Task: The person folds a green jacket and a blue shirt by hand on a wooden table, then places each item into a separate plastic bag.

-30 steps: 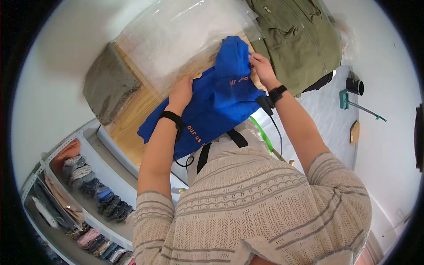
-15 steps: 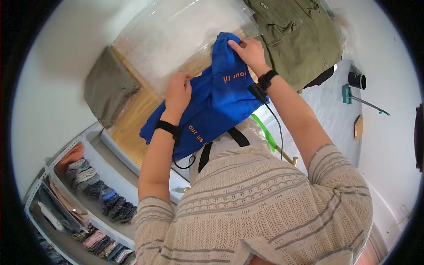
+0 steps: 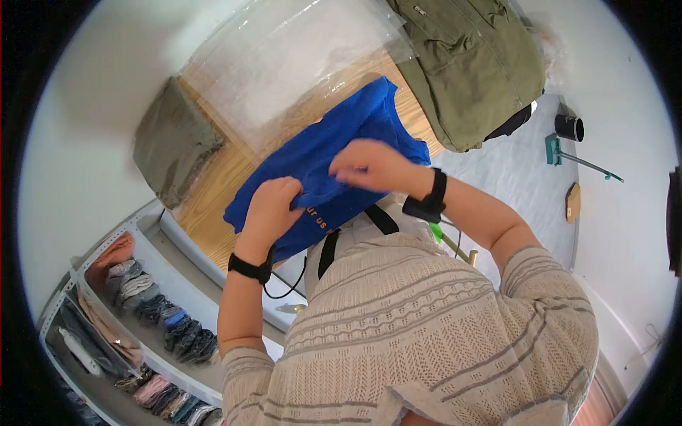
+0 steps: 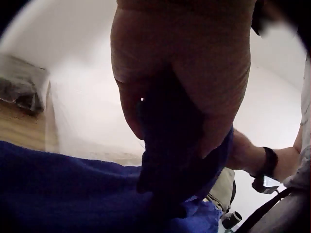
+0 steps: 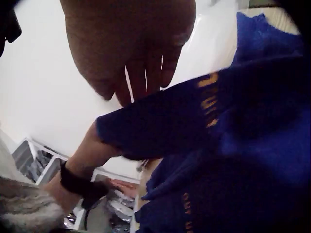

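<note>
A blue garment (image 3: 362, 113) with orange lettering lies across the near side of the wooden table (image 3: 206, 206), one part of it folded over. In the head view my left hand (image 3: 271, 209) grips a raised edge of the blue cloth. The left wrist view shows thumb and fingers around that dark bunched fabric. My right hand (image 3: 376, 167), slightly blurred, is over the garment's middle. In the right wrist view its fingers (image 5: 138, 80) are nearly straight, their tips right at the upper edge of the lifted lettered cloth. Part of the lettering is covered by the fold.
A large clear plastic bag (image 3: 284, 64) lies at the table's back. An olive jacket (image 3: 469, 71) is on the right, a grey bagged bundle (image 3: 174, 145) on the left. Bins (image 3: 145, 248) of clothes stand lower left. A green-headed broom (image 3: 554, 150) lies beyond the table.
My right hand has let go of the garment's far end and come back toward me over its middle. My left hand has moved nearer, lifting cloth. The upper lettering is now hidden in the head view.
</note>
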A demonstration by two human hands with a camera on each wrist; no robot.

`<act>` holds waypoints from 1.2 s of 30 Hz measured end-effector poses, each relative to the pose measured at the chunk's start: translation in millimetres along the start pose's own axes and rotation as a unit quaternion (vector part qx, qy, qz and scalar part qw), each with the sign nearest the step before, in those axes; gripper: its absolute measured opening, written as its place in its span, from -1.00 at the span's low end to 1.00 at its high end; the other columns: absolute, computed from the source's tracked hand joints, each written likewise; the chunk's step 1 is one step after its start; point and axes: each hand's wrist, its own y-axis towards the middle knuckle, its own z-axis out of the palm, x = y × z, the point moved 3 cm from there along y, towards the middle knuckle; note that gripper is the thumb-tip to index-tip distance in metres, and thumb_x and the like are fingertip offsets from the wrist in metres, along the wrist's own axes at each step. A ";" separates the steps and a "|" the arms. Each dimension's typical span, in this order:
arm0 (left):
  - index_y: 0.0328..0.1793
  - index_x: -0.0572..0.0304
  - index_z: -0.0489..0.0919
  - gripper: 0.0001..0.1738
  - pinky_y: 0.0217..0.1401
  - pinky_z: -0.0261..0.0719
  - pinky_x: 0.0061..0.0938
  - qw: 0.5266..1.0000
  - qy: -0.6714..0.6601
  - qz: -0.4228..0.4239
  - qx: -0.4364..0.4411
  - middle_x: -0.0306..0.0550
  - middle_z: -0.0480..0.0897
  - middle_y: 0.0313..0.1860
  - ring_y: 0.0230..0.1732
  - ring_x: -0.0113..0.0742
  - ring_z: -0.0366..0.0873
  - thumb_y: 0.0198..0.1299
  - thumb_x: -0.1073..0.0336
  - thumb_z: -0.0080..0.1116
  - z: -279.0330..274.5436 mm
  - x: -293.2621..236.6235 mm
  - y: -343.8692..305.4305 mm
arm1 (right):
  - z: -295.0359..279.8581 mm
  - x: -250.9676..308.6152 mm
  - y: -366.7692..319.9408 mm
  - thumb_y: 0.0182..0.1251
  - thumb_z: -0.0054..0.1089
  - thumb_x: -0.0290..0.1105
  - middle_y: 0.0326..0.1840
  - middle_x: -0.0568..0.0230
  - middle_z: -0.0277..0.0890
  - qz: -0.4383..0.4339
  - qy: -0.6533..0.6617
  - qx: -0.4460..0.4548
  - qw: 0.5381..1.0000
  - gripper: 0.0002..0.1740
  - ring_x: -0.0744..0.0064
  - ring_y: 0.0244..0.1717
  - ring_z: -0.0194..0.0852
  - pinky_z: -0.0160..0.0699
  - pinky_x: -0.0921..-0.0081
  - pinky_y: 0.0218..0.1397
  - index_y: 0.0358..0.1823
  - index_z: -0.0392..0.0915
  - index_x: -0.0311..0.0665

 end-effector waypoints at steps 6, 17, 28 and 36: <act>-0.44 0.23 0.44 -0.75 -0.22 0.44 -0.23 0.998 -0.053 -0.012 -0.030 -0.03 0.52 -0.38 -0.28 0.03 0.49 -0.29 0.43 0.27 -4.2 -22.9 -39.9 | -89.1 -101.6 -7.4 0.15 0.14 -0.36 -0.27 0.09 0.57 0.223 -0.104 -0.291 0.925 -0.75 0.22 -0.24 0.54 0.50 0.41 -0.15 -0.15 0.55 -0.29; -0.24 0.21 0.60 -0.59 -0.23 0.46 -0.30 0.953 -0.258 0.109 0.111 -0.07 0.61 -0.34 -0.29 -0.06 0.51 -0.39 0.58 0.24 -9.5 -78.3 -66.3 | -105.2 -165.2 9.0 0.02 0.26 -0.27 -0.06 0.03 0.56 0.313 -0.160 -0.195 0.916 -0.56 0.10 -0.05 0.53 0.48 0.34 0.04 -0.03 0.52 -0.26; -0.11 0.20 0.57 -0.57 -0.17 0.46 -0.35 0.948 -0.304 0.026 0.089 -0.09 0.60 -0.28 -0.25 -0.09 0.53 -0.24 0.47 0.34 -1.6 -60.6 -83.9 | -103.5 -147.3 -7.3 0.00 0.00 -0.63 -0.15 0.14 0.57 0.111 -0.267 -0.072 0.955 -0.70 0.15 -0.05 0.50 0.47 0.40 0.04 -0.21 0.57 -0.24; 0.08 0.38 0.44 -0.47 0.04 0.43 -0.46 0.817 -0.431 -0.318 -0.216 -0.04 0.55 -0.09 -0.05 -0.32 0.48 0.01 0.26 0.33 19.0 64.6 -121.0 | -105.9 -150.7 10.3 -0.07 -0.07 -0.64 -0.16 0.11 0.58 0.240 -0.173 0.022 0.955 -0.63 0.21 -0.13 0.53 0.47 0.46 -0.01 -0.18 0.56 -0.33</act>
